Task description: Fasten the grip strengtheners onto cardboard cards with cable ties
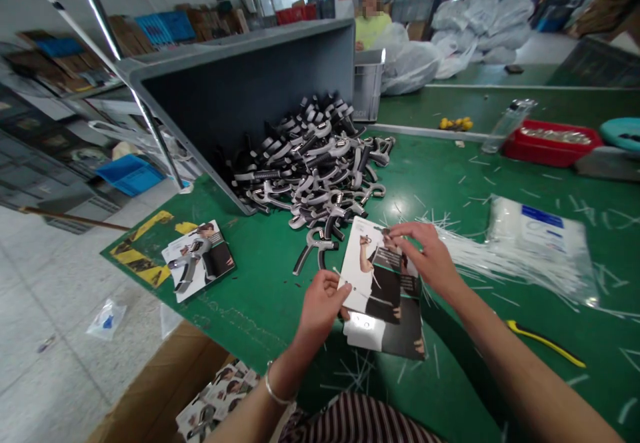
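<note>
My left hand point(324, 299) pinches the left edge of a printed backing card point(367, 256), thumb on top. White cable ties point(369, 296) poke through the card beside that thumb. At the card's upper right corner, my right hand point(423, 249) has its fingertips closed on the edge; whether they also hold a tie I cannot tell. Further printed cards point(385, 336) lie beneath on the green table. Just beyond my left hand lies a grey and black hand grip strengthener point(316, 246), in front of a heap of similar grip strengtheners point(320, 169).
A tipped grey crate point(240, 49) spills the heap. Cable ties point(460, 249) and their plastic bag point(543, 243) lie right, near yellow-handled pliers point(545, 343). A carded grip strengthener point(197, 259) sits left. Below is a cardboard box point(155, 376). A person point(371, 23) is behind.
</note>
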A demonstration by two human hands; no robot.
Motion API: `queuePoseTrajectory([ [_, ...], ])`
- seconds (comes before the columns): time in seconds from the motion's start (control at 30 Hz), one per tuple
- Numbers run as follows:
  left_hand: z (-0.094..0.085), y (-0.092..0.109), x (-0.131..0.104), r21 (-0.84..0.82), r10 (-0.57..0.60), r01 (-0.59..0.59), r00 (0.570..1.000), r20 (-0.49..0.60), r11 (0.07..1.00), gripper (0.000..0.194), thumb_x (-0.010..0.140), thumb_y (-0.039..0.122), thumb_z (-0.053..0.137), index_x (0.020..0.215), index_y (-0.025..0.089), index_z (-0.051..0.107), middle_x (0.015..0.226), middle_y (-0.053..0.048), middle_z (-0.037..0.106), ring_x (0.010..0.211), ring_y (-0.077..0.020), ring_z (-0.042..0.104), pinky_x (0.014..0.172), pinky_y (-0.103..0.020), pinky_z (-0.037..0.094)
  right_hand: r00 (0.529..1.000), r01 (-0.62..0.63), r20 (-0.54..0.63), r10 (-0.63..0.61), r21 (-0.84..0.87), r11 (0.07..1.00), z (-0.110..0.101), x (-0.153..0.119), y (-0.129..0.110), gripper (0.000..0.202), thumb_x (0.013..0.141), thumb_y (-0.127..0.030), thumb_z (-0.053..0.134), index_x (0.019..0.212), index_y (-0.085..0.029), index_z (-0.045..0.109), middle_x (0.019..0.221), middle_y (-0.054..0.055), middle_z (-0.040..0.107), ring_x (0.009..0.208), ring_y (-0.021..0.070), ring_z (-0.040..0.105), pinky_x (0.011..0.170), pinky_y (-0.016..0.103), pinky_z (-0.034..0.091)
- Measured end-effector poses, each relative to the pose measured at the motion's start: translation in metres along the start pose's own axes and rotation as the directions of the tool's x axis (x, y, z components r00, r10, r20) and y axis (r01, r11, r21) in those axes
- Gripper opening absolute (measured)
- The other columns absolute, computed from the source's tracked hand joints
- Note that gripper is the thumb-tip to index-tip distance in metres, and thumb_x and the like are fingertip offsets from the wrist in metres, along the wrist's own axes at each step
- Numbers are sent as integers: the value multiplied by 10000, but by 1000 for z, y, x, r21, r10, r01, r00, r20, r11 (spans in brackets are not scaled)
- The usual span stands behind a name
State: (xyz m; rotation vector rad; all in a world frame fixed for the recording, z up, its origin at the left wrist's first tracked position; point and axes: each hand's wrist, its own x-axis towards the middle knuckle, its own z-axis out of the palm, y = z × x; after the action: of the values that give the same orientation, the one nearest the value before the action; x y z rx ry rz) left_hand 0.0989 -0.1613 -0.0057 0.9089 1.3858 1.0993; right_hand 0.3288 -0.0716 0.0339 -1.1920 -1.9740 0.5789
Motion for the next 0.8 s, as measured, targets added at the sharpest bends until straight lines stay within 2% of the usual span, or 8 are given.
queuePoseTrajectory([
  [0.07,7,-10,-14,-7,-45,45,998,-32,999,390,737,449,716,880,210,442,671,69,587,337,-87,523,380,-214,414,997,-58,-52,55,-52,997,-1,-17,2,202,963,-322,475,1050,-238,636,1078,75,668,1052,262,556,947,440,389],
  [0.17,9,-15,-26,122,-53,58,998,-42,991,323,781,454,673,847,211,471,633,64,571,399,-109,558,394,-212,405,998,-35,42,41,-135,990,14,-55,2,224,970,-295,459,1126,-227,603,1169,95,635,1107,272,530,958,443,395],
  [0.27,-12,-10,-20,407,66,-100,993,97,908,265,883,449,559,797,199,568,641,18,610,532,-133,591,521,-235,451,992,-8,117,43,-288,958,32,-85,-1,255,970,-265,462,1191,-209,574,1313,121,568,1175,297,490,986,477,364],
  [0.33,-34,-3,-4,603,233,-229,970,74,764,274,938,412,475,861,197,626,789,-33,660,710,-172,633,685,-279,491,991,-18,115,61,-342,940,38,-93,-2,262,971,-261,462,1205,-204,566,1339,124,553,1176,299,489,978,478,367],
  [0.4,-54,4,18,802,384,-211,923,-24,558,243,942,360,472,980,182,633,956,-86,650,893,-221,627,840,-339,478,992,-18,111,59,-345,938,38,-93,-1,253,972,-268,461,1192,-206,570,1325,121,564,1167,291,500,969,471,375],
  [0.57,-72,21,68,980,302,-97,952,41,172,226,903,328,541,1036,156,603,1057,-134,582,991,-267,597,864,-366,465,992,15,121,21,-288,958,29,-82,5,223,964,-270,466,1133,-217,602,1259,120,605,1143,283,527,954,476,387],
  [0.67,-74,33,87,978,203,-112,976,76,174,179,881,304,554,975,160,606,1073,-135,580,947,-256,609,818,-347,470,991,4,130,17,-165,986,20,-75,4,198,960,-272,466,1088,-220,608,1168,109,644,1124,275,546,968,475,396],
  [0.8,-86,44,75,951,137,-155,983,122,269,130,819,289,601,779,166,610,895,-95,617,823,-232,625,759,-326,479,972,-226,82,221,64,972,2,-75,-18,184,968,-334,463,1096,-233,547,1023,77,692,984,245,629,892,419,459],
])
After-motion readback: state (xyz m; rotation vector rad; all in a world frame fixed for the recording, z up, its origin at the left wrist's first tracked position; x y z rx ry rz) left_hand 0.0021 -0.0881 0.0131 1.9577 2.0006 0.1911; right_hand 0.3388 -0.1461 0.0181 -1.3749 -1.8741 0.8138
